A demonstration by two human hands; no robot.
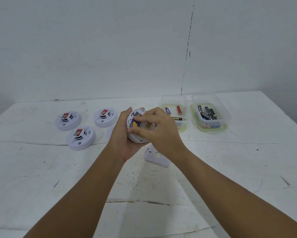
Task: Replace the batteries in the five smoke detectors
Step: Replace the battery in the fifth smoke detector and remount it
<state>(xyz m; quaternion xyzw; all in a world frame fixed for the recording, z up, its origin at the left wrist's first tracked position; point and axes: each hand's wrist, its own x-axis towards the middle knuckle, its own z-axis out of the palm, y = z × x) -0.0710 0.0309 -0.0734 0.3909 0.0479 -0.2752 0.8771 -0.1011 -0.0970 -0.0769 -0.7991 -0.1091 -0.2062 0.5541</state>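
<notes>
The left hand (122, 134) cups an open smoke detector (137, 127) above the desk (230, 169), its grip closed around the rim. The right hand (158, 127) pinches at the battery (135, 124) inside. Three more detectors (80, 138) lie left of the grip, the battery boxes (211, 115) right, a loose cover (157, 158) just below.

Both forearms bare, reaching forward and converging at centre. Left hand (125, 134) palm-up, fingers and thumb curled around a round white smoke detector (137, 136), grip cupping it from below. Right hand (158, 129) above, fingertips (135, 119) bent down into its open back.
</notes>
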